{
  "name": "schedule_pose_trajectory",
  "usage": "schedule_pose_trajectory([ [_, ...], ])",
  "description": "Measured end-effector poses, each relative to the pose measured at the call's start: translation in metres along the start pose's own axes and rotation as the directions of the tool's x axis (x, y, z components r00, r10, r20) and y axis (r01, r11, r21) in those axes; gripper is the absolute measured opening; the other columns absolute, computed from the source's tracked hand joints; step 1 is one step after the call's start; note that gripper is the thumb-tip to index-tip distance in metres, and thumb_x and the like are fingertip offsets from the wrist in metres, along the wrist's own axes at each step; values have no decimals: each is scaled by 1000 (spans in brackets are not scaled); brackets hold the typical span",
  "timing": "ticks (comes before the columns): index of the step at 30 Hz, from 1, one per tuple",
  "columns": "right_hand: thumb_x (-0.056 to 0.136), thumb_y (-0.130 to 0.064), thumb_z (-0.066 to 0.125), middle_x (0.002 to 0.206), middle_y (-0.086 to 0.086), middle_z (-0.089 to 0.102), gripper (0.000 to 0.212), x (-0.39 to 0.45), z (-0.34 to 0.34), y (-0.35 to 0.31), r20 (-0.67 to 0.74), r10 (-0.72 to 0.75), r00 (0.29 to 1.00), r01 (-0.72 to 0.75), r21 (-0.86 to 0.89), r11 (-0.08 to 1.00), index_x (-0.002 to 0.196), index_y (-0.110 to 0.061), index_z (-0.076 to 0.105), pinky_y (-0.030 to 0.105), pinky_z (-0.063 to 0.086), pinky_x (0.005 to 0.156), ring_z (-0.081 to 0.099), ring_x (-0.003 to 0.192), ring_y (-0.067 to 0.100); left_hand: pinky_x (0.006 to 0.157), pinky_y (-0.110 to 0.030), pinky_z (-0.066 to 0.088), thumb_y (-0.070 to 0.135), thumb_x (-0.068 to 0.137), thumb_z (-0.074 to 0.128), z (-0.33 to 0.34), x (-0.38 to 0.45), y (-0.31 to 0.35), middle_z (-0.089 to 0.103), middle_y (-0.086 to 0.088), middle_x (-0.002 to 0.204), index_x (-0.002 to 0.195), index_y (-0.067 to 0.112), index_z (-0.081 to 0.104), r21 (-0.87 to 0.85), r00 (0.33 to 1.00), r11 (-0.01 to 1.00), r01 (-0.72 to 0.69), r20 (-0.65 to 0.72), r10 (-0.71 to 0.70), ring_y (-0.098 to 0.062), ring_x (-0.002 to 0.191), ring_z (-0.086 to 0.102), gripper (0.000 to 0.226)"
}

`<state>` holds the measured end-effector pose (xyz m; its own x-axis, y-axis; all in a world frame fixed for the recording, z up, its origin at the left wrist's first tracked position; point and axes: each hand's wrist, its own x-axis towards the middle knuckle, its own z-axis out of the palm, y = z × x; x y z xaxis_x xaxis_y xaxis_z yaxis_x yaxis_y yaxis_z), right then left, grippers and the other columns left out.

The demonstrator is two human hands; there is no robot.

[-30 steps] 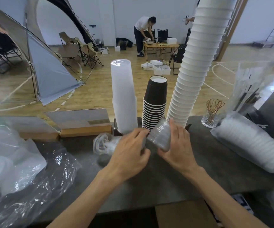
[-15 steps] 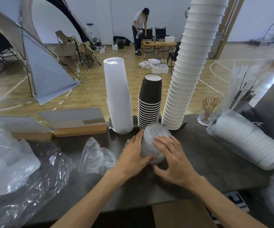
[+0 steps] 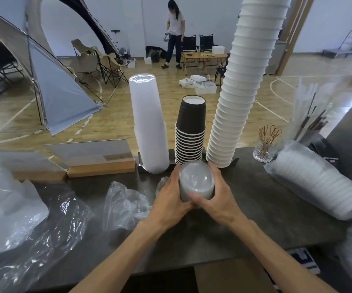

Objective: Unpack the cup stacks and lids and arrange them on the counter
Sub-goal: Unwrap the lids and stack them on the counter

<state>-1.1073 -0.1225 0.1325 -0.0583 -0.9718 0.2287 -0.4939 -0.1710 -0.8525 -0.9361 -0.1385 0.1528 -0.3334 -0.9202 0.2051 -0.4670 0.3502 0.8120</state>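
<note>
Centrally, a short stack of clear plastic lids [image 3: 196, 182] stands on the dark counter [image 3: 276, 208], just in front of the black cup stack. The left hand [image 3: 168, 199] curls round its left side and the right hand [image 3: 215, 199] round its right side; both hands grip the stack, and the right thumb lies across its near face.

Directly behind stand three upright inverted stacks in a row: a translucent plastic cup stack [image 3: 149, 127] on the left, a black paper cup stack [image 3: 191, 132] in the middle, and a tall white paper cup stack [image 3: 240, 92] on the right, which leans to the right and is cut off by the top edge.

Left of the hands lies a crumpled clear plastic bag [image 3: 124, 199]. A larger plastic wrapping [image 3: 22, 225] covers the left end of the counter; its contents are hard to make out. On the right, a bagged stack of white lids [image 3: 323, 187] lies on its side, partly cut off. A small glass holder [image 3: 264, 151] with gold-coloured picks stands near it. Two wooden-based sign holders [image 3: 99, 161] stand at the far left edge.
</note>
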Motion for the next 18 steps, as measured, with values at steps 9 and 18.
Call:
schedule_pose_trajectory([
  [9, 68, -52, 87, 137, -13, 51, 95, 14, -2, 3, -44, -45, 998, 44, -10, 999, 146, -35, 36, 34, 50, 104, 52, 126, 3, 107, -43, 47, 50, 62, 77, 8, 16, -2, 57, 15, 134, 144, 43, 27, 12, 998, 998, 60, 6, -60, -13, 125, 56, 96],
  [18, 68, -59, 82, 135, -15, 50, 91, 16, -6, -1, -101, -62, 993, 65, 24, 998, 144, -37, 39, 30, 49, 104, 51, 126, 3, 108, -44, 45, 55, 59, 74, 7, 22, 12, 61, 14, 132, 141, 40, 26, 20, 998, 997, 68, 0, -68, -12, 124, 57, 96],
])
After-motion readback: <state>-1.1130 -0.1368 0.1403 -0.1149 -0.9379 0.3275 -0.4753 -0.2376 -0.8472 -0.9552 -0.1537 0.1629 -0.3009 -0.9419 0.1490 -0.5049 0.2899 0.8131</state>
